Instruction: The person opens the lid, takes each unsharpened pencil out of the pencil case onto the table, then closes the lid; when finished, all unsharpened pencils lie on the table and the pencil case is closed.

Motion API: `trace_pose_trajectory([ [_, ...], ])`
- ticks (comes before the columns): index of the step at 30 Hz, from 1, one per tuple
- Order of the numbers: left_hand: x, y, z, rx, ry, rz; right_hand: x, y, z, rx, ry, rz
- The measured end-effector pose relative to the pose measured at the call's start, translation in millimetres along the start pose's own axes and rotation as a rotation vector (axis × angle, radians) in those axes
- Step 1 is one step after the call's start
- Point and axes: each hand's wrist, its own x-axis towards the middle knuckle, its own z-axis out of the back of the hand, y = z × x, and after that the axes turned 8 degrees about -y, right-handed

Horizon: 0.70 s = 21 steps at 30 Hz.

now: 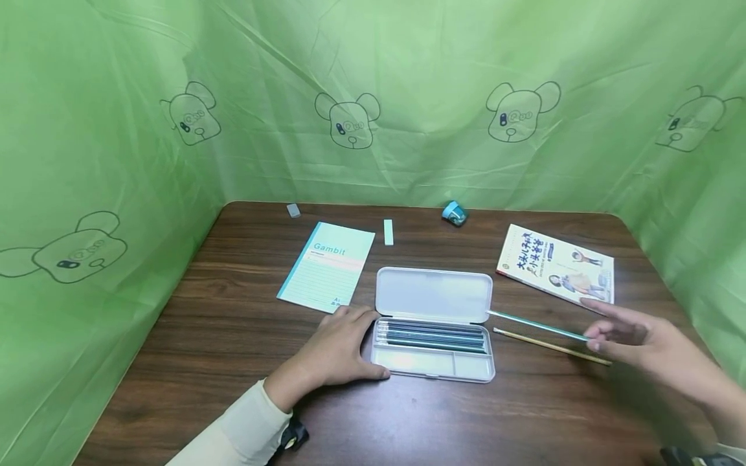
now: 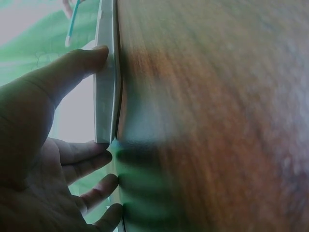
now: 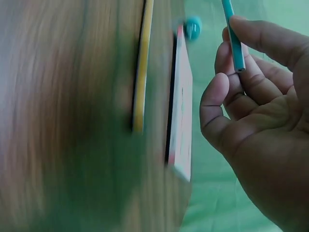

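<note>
Head view: the pencil case [image 1: 414, 364] lies in front of me near the middle of the worktop [image 1: 466, 421], its lid [image 1: 434, 294] folded back. A row of blue and dark pencils [image 1: 431, 336] fills its rear compartment. My left hand [image 1: 338, 346] grips the left end of the case, thumb and fingers set wide apart. My right hand [image 1: 635, 336] holds one end of a green pencil [image 1: 536, 325], forefinger stretched out toward the book [image 1: 556, 265]. The pencil's far tip is by the lid's lower right corner; I can't tell if they touch. Just nearer to me lies a yellow pencil [image 1: 548, 345]. Behind the case are a pale strip [image 1: 388, 232] and a blue sharpener [image 1: 454, 213], with a notebook [image 1: 326, 265] and a small grey block [image 1: 293, 210] off to the left.

Left wrist view: my thumb presses the front wall of the case, my forefinger meets its end, and the other fingertips reach down near the worktop.

Right wrist view: I pinch the green pencil narrowly between thumb and fingers, up off the worktop; the yellow pencil and the book lie apart from my hand.
</note>
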Motion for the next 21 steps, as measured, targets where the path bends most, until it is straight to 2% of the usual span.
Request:
trace_pose_trajectory([
  [4, 0.9, 0.6, -1.3, 0.007, 0.003, 0.003, -7.9, -19, 11, -0.012, -0.015, -0.033],
  [10, 0.9, 2.3, -2.7, 0.002, 0.003, 0.000, -8.3, -30, 7, -0.037, -0.002, -0.112],
  [21, 0.8, 2.3, -1.1, 0.005, 0.000, -0.006, 8.7, -28, -6, -0.115, 0.029, -0.071],
])
